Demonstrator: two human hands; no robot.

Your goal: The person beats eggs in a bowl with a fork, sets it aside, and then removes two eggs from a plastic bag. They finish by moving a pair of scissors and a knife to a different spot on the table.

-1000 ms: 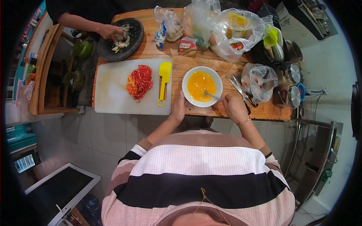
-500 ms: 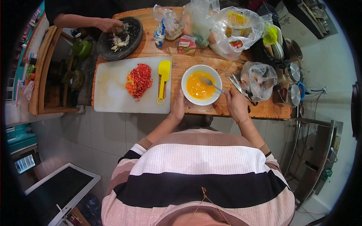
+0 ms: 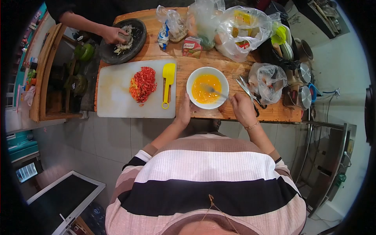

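A white bowl (image 3: 189, 96) of beaten yellow egg (image 3: 199, 95) sits near the table's front edge. My left hand (image 3: 183, 111) is cupped against its lower left side, fingers along the outer wall. From the right, my right hand (image 3: 243, 109) grips the handle of a metal fork (image 3: 220, 94), whose blurred head dips into the egg. Left of the bowl, a yellow spatula (image 3: 168, 80) and a heap of chopped red chilli (image 3: 143, 85) lie on a white cutting board (image 3: 113, 92). Scissors (image 3: 248, 91) rest just beyond my right hand.
At the far left, another person's hand (image 3: 116, 35) works over pale bits in a stone mortar (image 3: 135, 51). Plastic bags (image 3: 243, 35) and a small red box (image 3: 192, 47) line the back. A knotted clear bag (image 3: 267, 80) and lidded pots (image 3: 299, 98) stand right.
The fork's head has shifted left within the egg and is smeared by motion. The other person's hand now presses on something in the mortar. My left hand stays against the bowl.
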